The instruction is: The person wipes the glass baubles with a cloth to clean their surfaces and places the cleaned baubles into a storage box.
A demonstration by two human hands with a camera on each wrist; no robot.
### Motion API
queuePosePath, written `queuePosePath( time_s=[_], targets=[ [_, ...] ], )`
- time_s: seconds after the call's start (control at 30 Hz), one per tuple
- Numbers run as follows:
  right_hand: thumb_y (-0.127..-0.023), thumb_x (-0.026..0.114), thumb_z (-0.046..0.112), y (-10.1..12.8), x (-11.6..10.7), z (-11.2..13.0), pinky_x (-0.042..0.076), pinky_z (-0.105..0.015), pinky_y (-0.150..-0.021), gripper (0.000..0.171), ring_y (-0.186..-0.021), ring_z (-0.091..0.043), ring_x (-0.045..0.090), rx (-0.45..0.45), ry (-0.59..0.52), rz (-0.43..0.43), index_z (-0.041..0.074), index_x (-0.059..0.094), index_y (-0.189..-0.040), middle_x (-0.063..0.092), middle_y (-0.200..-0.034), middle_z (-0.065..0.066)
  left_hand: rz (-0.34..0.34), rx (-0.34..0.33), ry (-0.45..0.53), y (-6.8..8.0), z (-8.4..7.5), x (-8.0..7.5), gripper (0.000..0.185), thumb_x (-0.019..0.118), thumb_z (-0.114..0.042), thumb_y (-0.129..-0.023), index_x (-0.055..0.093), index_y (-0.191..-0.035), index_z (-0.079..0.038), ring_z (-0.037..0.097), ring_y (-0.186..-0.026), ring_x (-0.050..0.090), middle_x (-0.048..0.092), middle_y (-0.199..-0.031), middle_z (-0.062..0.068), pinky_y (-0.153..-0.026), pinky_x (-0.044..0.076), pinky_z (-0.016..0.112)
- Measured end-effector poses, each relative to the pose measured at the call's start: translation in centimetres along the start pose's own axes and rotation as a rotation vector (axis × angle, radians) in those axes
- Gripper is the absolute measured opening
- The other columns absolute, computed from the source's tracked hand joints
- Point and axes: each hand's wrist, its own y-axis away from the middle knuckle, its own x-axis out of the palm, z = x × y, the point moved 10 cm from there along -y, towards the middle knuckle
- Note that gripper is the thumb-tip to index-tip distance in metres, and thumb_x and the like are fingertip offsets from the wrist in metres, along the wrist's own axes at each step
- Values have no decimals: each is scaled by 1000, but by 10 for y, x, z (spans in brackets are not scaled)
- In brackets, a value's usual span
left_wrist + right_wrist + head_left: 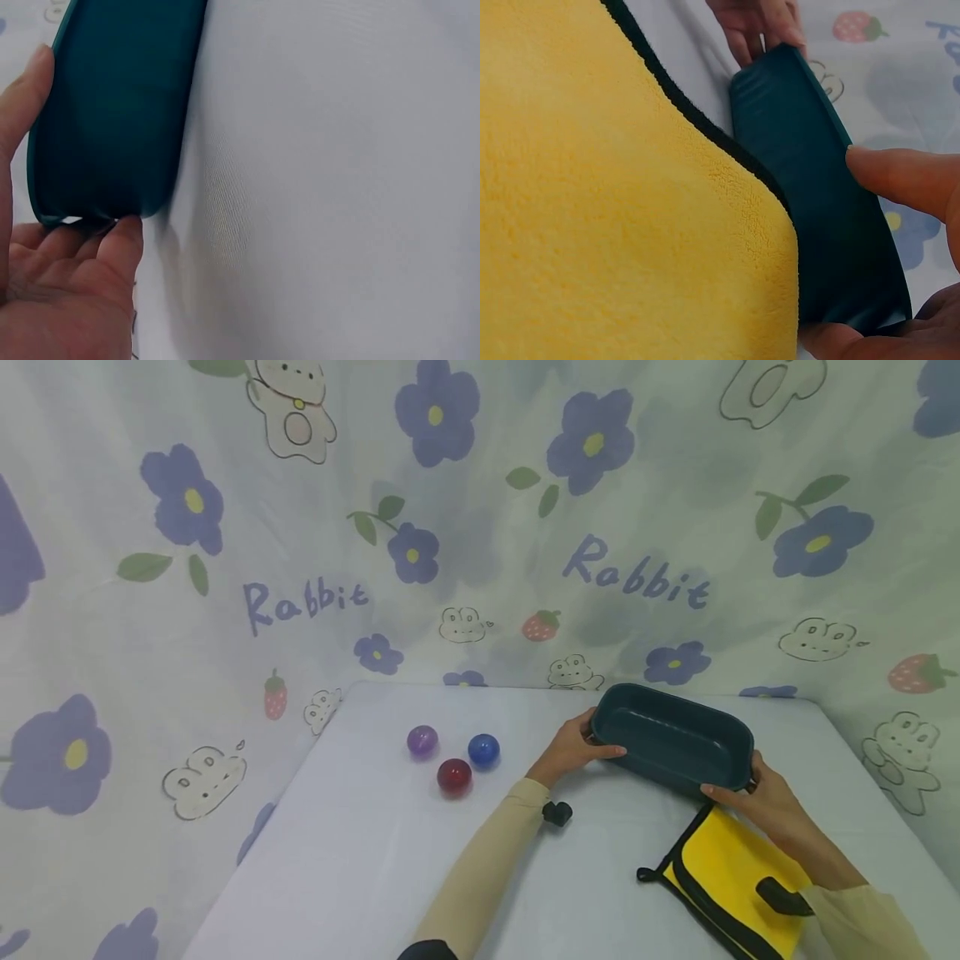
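A dark teal rectangular baking dish (675, 735) with rounded corners is held between both hands at the right rear of the table. My left hand (573, 747) grips its left end, thumb along the near side and fingers curled at the end handle, as the left wrist view shows on the dish (120, 112). At the opposite end my right hand (772, 802) grips the dish (810, 187), its thumb at the rim and fingers beneath the handle. Inside, the dish holds nothing visible. Whether its base touches the table cannot be told.
A folded yellow towel (738, 868) with black edging and a hanging loop lies under my right forearm. Left of the dish sit three shiny balls: purple (422, 741), blue (483, 750) and red (454, 777). A patterned curtain (480, 527) rises behind the white table (360, 860).
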Motion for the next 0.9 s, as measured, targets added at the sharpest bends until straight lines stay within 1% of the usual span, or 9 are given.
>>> queuePosePath(
  time_s=[0.17,0.37,0.5,0.57,0.7,0.83,0.9],
  targets=[
    [-97,72,34,-3,2,3,29,-77,-114,115,-147,-67,17,-22,-3,-13,-4,-14,-161,4,-164,-44,-20,-5,-25,3,-1,-5,88,84,-33,-87,39,-160,-16,26,-144,53,56,-154,10,-112,46,26],
    [-96,73,35,-8,7,5,31,-76,-114,116,-147,-67,18,-31,3,2,-3,-14,-161,4,-165,-42,-47,-14,-42,11,-1,-13,87,84,-32,-87,39,-160,-16,26,-146,51,56,-155,10,-116,45,33],
    [-96,74,33,-10,10,10,32,-75,-113,115,-146,-68,18,-58,-11,15,-2,-13,-162,3,-165,-42,-72,-31,-53,15,0,-18,87,85,-33,-86,41,-159,-16,23,-143,54,58,-153,9,-115,47,31],
    [-96,74,33,-10,10,11,32,-75,-113,115,-146,-69,18,-62,-18,16,-2,-14,-162,1,-165,-42,-83,-39,-60,17,1,-20,87,86,-34,-86,42,-158,-17,21,-143,54,59,-152,7,-116,47,30],
    [-96,74,32,-13,14,13,34,-73,-113,114,-146,-69,18,-65,-39,25,-1,-14,-162,0,-166,-41,-105,-61,-71,21,3,-26,87,86,-36,-85,42,-158,-20,17,-144,53,59,-153,3,-119,45,32],
    [-96,74,31,-15,18,14,32,-73,-114,115,-146,-69,16,-52,-64,41,2,-16,-162,-5,-167,-37,-121,-79,-77,25,5,-31,88,86,-37,-85,42,-158,-22,17,-145,52,58,-153,2,-120,44,33],
    [-96,74,31,-16,20,15,32,-73,-114,116,-146,-69,15,-46,-74,46,2,-18,-161,-8,-167,-36,-123,-78,-75,27,5,-33,88,86,-37,-85,42,-158,-20,18,-145,52,58,-153,3,-120,44,35]
  ],
)
